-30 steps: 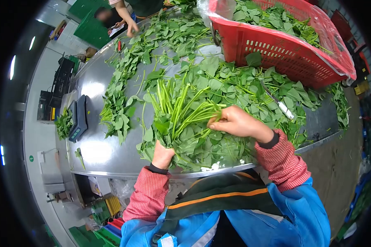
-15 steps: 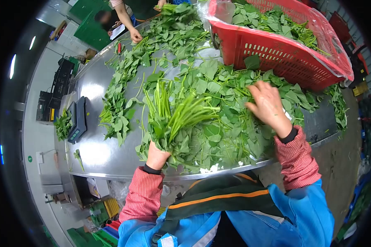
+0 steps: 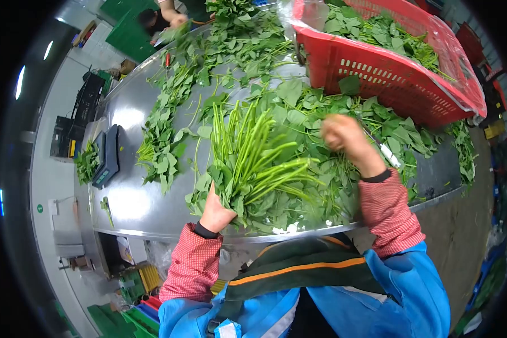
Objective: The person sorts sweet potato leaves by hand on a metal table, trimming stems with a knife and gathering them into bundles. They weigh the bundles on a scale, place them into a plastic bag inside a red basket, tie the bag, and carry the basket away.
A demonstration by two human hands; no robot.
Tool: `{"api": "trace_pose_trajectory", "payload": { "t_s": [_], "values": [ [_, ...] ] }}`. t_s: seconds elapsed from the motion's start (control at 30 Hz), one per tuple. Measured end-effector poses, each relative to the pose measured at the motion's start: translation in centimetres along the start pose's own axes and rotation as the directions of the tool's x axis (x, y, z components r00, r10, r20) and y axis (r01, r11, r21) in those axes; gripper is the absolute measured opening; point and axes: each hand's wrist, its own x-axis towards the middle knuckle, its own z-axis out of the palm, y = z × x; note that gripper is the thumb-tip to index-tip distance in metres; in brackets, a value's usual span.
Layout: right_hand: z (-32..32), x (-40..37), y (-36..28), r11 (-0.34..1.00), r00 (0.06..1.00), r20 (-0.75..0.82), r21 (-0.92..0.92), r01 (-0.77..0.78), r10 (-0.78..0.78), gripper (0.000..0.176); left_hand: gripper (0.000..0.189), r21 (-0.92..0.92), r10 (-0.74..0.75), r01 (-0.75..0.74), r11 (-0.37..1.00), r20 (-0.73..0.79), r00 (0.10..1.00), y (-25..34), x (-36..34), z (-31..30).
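Note:
My left hand (image 3: 217, 211) is wrapped round a thick bunch of leafy green stems (image 3: 248, 152), held upright with the cut ends fanned up and to the right. Over the loose greens (image 3: 327, 163) to the right of the bunch is my right hand (image 3: 346, 138), its fingers curled together and blurred; whether anything is in them is hidden. A white-and-dark object (image 3: 390, 155) lies on the greens just right of that hand.
A red crate (image 3: 377, 73) lined with plastic holds more greens at the back right. A scale (image 3: 107, 158) stands at the left of the metal table (image 3: 135, 211). Across the table a co-worker's hand (image 3: 177, 21) is over greens; a red-handled tool (image 3: 167, 59) lies nearby.
My right hand has moved left and its fingers have curled in. The bunch in my left hand looks fuller and more spread. The co-worker's hand has moved up, away from the greens.

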Motion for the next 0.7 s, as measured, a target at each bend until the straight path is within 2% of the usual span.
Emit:
{"api": "trace_pose_trajectory", "payload": {
  "t_s": [0.07, 0.1, 0.17, 0.2, 0.27, 0.33, 0.4, 0.43, 0.47, 0.53, 0.57, 0.6, 0.63, 0.67, 0.7],
  "values": [
    [-2.1, -0.4, -1.4, 0.989, 0.998, 0.013, 0.130, 0.066, -0.068, 0.024, 0.077, 0.118, 0.008, -0.004, 0.993, -0.032, 0.999, -1.4, -0.1, -0.7],
    [-1.7, -0.8, -2.0, 0.990, 0.997, -0.080, -0.141, 0.003, -0.015, 0.030, 0.071, 0.107, 0.006, 0.000, 0.994, -0.054, 0.999, -1.3, -0.1, -0.7],
    [1.4, -1.1, -2.7, 0.846, 0.975, -0.004, -0.497, 0.191, -0.222, 0.034, 0.066, 0.283, 0.087, -0.063, 0.957, -0.075, 0.993, -0.4, 0.2, -0.4],
    [3.0, -1.1, -3.1, 0.712, 0.949, 0.060, -0.647, 0.274, -0.310, 0.036, 0.064, 0.368, 0.133, -0.095, 0.925, -0.079, 0.988, 0.3, 0.5, -0.2],
    [5.6, -1.2, -3.7, 0.416, 0.865, 0.145, -0.830, 0.371, -0.480, 0.042, 0.060, 0.468, 0.193, -0.147, 0.871, -0.052, 0.980, 1.8, 1.5, 0.5],
    [10.2, -2.2, -4.0, 0.165, 0.978, 0.113, -0.976, 0.142, -0.174, 0.048, 0.063, 0.531, 0.221, -0.165, 0.831, -0.044, 0.974, 2.3, 2.2, 1.3],
    [10.9, -1.0, -0.8, 0.068, 0.977, 0.085, -0.993, 0.100, -0.195, 0.052, 0.068, 0.549, 0.249, -0.176, 0.817, -0.060, 0.967, 2.9, 2.6, 2.3],
    [10.4, -0.5, 1.2, 0.154, 0.943, 0.122, -0.972, 0.176, -0.310, 0.046, 0.069, 0.563, 0.270, -0.192, 0.804, -0.058, 0.961, 2.9, 2.7, 2.5],
    [10.1, 0.0, 2.4, 0.384, 0.969, 0.053, -0.912, 0.145, -0.240, 0.043, 0.071, 0.579, 0.291, -0.205, 0.789, -0.059, 0.955, 2.9, 2.9, 2.5],
    [10.0, 0.4, 3.4, 0.763, 0.999, -0.018, -0.646, 0.025, -0.048, 0.038, 0.074, 0.600, 0.270, -0.176, 0.781, -0.070, 0.960, 2.1, 2.5, 2.2],
    [9.4, 0.0, 3.2, 0.735, 0.998, 0.054, -0.675, 0.064, -0.037, 0.022, 0.075, 0.619, 0.266, -0.165, 0.768, -0.073, 0.961, 1.7, 2.4, 1.8],
    [8.6, -0.6, 2.8, 0.925, 0.996, 0.086, -0.379, 0.008, 0.027, 0.020, 0.075, 0.637, 0.262, -0.154, 0.755, -0.078, 0.962, 1.0, 2.2, 1.5],
    [7.8, -1.4, 2.4, 0.997, 0.987, 0.138, -0.038, -0.074, 0.079, 0.018, 0.074, 0.666, 0.264, -0.146, 0.731, -0.079, 0.961, 0.7, 1.9, 1.1],
    [7.0, -2.0, 1.8, 0.939, 0.973, 0.203, 0.302, -0.167, 0.108, 0.017, 0.074, 0.695, 0.266, -0.138, 0.706, -0.079, 0.961, 0.6, 1.7, 0.7],
    [6.0, -2.7, 0.7, 0.881, 0.986, 0.166, 0.469, -0.064, -0.017, 0.017, 0.073, 0.713, 0.267, -0.136, 0.688, -0.075, 0.961, 1.0, 1.4, 0.4]
  ]
}}
